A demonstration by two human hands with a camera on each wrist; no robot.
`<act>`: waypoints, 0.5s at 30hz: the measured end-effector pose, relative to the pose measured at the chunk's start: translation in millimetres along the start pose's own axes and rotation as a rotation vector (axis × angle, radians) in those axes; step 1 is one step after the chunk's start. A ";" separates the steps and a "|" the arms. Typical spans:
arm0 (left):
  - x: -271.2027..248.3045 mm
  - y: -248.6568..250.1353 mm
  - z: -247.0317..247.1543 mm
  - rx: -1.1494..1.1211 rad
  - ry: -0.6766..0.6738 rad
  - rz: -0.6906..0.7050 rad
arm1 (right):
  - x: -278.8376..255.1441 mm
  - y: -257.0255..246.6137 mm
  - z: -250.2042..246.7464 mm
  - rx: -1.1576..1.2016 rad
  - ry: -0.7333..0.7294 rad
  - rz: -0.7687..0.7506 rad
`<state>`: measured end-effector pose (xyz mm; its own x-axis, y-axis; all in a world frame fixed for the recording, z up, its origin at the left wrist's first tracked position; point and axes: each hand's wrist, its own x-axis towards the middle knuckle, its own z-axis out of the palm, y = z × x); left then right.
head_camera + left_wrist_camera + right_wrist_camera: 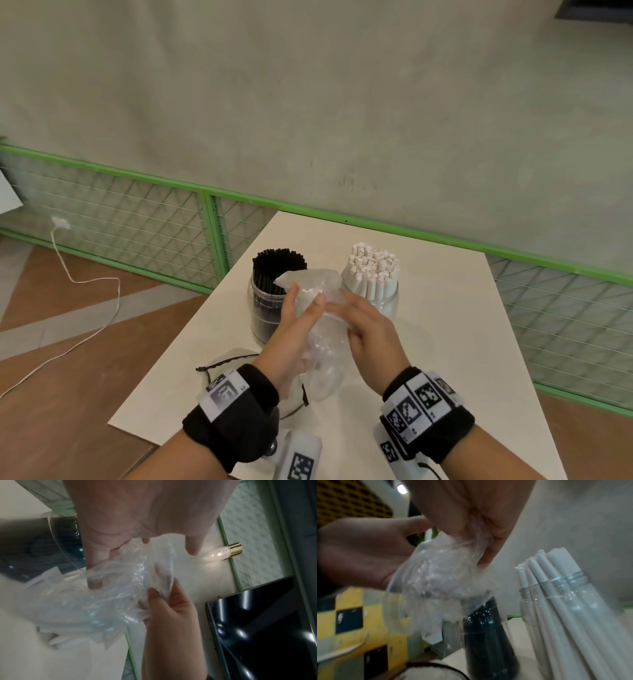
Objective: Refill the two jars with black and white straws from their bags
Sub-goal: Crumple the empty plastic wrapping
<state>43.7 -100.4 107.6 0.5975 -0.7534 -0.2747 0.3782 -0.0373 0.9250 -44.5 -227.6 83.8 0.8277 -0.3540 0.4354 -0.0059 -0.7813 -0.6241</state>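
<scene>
Clear plastic bag (320, 308), apparently empty, stands upright between left hand (294, 329) and right hand (370, 329), fingers of both curled round it, just before both filled jars on the surface (445, 342).

The table (442, 342) is a white rectangular top set against a green-framed mesh railing. Two clear jars stand upright on it, just beyond the grip on the crumpled clear bag: the jar of black straws (265, 308) beyond and left of the grip, the jar of white straws (376, 284) beyond and right of it, near each other but apart. A second clear bag with a black drawstring (226, 364) lies flat on the table, below and left of the grip.
</scene>
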 end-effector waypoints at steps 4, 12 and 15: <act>9.6 -1.2 -5.0 -0.055 0.060 0.042 | -6.0 -2.1 -4.0 -0.094 -0.188 -0.074; 24.1 2.3 0.3 -0.252 0.203 0.081 | -7.6 -6.5 -38.3 0.064 -0.279 0.002; 27.9 0.2 3.7 -0.376 0.182 0.004 | -5.2 -0.2 -42.5 -0.108 -0.332 -0.046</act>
<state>57.8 -123.9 101.1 0.7019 -0.6232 -0.3447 0.5874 0.2328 0.7751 -72.7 -247.5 109.2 0.9658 -0.1444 0.2154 -0.0088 -0.8485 -0.5292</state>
